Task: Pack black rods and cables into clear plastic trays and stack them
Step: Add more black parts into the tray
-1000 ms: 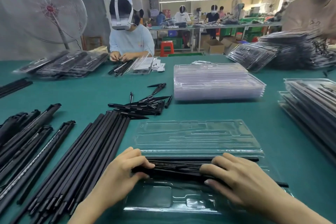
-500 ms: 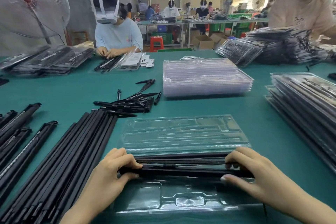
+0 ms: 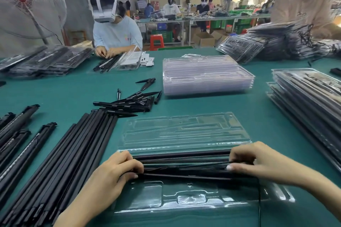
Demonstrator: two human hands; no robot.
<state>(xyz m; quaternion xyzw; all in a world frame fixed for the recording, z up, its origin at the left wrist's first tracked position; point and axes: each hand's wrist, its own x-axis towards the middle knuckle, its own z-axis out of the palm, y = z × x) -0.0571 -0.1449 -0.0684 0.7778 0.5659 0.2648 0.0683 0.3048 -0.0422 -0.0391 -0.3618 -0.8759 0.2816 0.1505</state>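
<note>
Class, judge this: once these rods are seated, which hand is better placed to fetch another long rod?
Probably the left hand: the loose long black rods lie beside it, while the right hand sits across the clear plastic tray.

A bundle of black rods (image 3: 184, 167) is laid crosswise in the near half of an opened clear plastic tray (image 3: 184, 132), its ends gripped, while loose rods (image 3: 60, 162) are heaped just left.

Bare forearms, short unpainted nails

Two hands (image 3: 114, 173), one open tray (image 3: 184, 132), one fan (image 3: 27, 3)
</note>
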